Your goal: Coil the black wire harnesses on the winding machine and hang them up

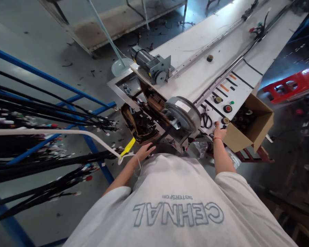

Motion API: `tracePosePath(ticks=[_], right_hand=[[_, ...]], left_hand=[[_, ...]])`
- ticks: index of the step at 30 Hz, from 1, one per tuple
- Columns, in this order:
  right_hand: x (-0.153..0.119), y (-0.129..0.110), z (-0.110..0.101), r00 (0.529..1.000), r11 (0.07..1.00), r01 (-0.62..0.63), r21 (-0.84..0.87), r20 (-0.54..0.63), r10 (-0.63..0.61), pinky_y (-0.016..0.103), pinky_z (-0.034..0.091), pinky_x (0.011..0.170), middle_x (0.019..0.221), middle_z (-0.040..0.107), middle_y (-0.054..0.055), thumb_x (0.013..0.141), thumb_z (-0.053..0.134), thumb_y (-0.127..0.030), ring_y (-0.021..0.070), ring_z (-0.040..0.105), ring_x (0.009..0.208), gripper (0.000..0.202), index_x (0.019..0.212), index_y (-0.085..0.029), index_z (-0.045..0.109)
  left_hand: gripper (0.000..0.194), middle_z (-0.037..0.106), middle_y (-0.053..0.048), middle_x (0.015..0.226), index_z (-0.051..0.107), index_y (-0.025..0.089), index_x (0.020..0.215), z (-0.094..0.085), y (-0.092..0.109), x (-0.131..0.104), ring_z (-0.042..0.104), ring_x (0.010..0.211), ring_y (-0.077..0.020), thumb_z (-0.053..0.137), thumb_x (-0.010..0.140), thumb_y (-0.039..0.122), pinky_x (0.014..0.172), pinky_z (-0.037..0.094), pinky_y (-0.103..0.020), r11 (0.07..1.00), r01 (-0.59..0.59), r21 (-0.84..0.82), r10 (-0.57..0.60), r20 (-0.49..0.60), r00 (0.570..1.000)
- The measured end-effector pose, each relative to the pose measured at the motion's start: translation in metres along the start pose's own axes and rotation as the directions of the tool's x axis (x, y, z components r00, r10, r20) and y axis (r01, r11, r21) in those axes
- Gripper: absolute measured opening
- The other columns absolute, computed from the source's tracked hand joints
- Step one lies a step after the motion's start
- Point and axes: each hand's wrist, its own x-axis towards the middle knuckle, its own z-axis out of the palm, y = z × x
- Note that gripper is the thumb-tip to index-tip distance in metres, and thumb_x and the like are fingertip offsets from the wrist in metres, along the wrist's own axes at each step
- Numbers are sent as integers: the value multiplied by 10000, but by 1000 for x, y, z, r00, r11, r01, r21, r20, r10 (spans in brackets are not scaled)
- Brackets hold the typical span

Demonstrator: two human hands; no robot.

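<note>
My left hand [143,152] is low beside the near end of the machine table, fingers stretched out close to a black strip. An open container of dark scraps [141,125] lies just beyond it. At the table's near corner is my right hand [219,132], its index finger extended onto the white tabletop by a small dark knob and its thumb apart. Close to that hand are a tape roll [225,120], black-handled scissors [206,120] and a red button [228,108]. A big grey wheel [184,115] stands between my hands.
A motor [146,61] is mounted at the table's left edge. On the right, a cardboard box [264,128] holds dark rolls. Blue racks [38,70] hung with black cable bundles [48,159] stand on the left. A red plastic piece [296,84] is farther right.
</note>
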Motion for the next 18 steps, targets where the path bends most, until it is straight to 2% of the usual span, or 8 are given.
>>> tracePosePath(ticks=[4, 8, 12, 18], right_hand=[[3, 3, 3, 1000, 1000, 17, 16, -10, -17, 431, 441, 1002, 1195, 600, 290, 837, 575, -688, 376, 559, 1188, 742, 1200, -43, 537], [5, 4, 5, 1000, 999, 30, 26, -5, -30, 437, 428, 1010, 1228, 580, 298, 840, 565, -690, 384, 547, 1198, 754, 1205, -31, 534], [4, 4, 4, 999, 999, 35, 34, 7, -35, 440, 430, 1006, 1244, 574, 289, 845, 556, -689, 381, 542, 1203, 735, 1195, -43, 544], [2, 3, 3, 1000, 1000, 22, 19, -8, -22, 434, 452, 983, 1204, 594, 290, 843, 563, -685, 373, 557, 1190, 724, 1186, -47, 546]], left_hand=[[435, 704, -55, 786, 640, 170, 975, -4, 4, -20, 646, 729, -198, 381, 899, 510, 709, 489, -288, 986, 59, 159, -39, -125, 991], [423, 717, -95, 857, 634, 173, 1015, -3, 28, -15, 680, 824, -241, 358, 925, 481, 744, 492, -311, 974, 72, 215, -33, -180, 983], [383, 719, -87, 856, 622, 183, 1053, 3, 48, -3, 683, 853, -241, 366, 942, 445, 775, 493, -311, 976, 45, 212, -4, -187, 982], [364, 711, -108, 858, 619, 168, 1047, 16, 72, 12, 690, 843, -261, 380, 957, 427, 771, 484, -317, 974, 11, 226, 21, -136, 990]])
